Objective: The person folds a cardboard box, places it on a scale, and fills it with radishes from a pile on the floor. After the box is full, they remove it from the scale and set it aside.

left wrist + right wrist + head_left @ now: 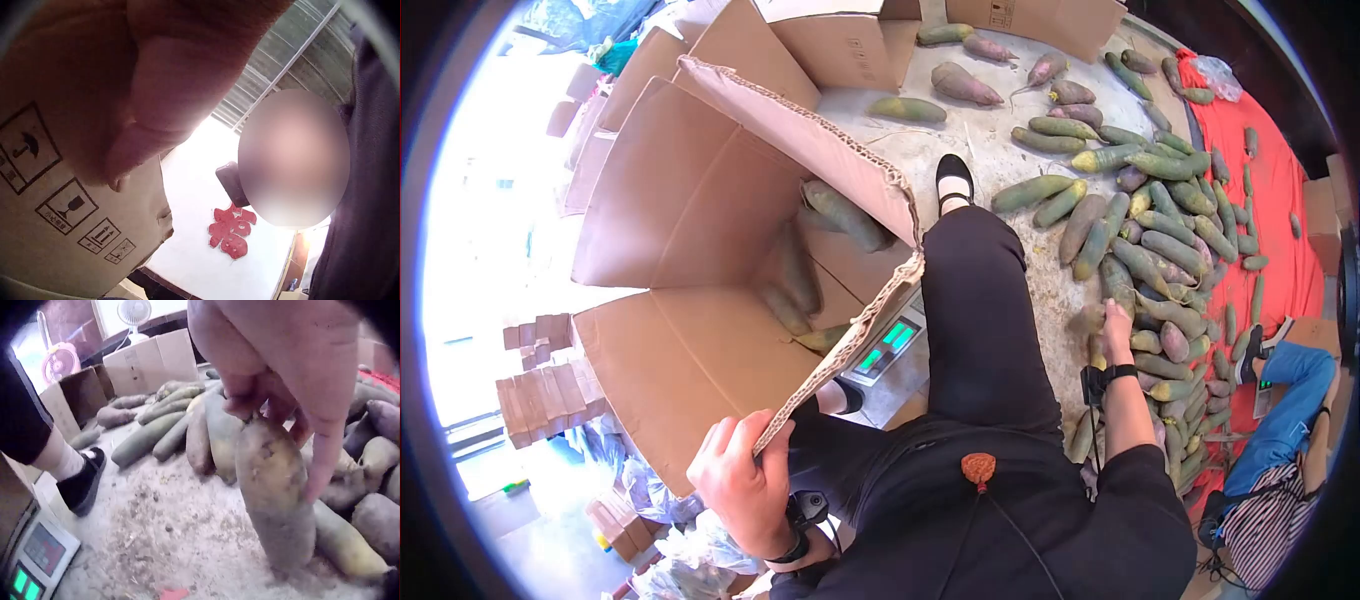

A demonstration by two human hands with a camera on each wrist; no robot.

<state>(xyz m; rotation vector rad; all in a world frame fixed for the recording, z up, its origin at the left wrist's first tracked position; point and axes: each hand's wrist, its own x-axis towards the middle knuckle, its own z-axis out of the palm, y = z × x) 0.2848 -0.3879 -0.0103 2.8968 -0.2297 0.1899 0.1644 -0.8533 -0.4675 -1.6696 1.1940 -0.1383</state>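
Note:
My left hand (745, 480) grips the edge of a large open cardboard box (700, 370). Its thumb (162, 119) lies over the printed cardboard in the left wrist view. Inside the box lie several green radishes (845, 215). On the other side of my body, my right hand (1117, 330) holds a thick radish (275, 494) by its upper end, fingers and thumb on either side. That radish is tilted upright beside a large pile of radishes (1170, 245), green and purplish, on the floor.
A digital scale (890, 345) with a green display shows under the box edge. My foot (953, 180) is on the floor between box and pile. Red sheeting (1270, 230) lies at the right, near a person in blue jeans (1290, 400). More cardboard boxes (840, 50) stand ahead.

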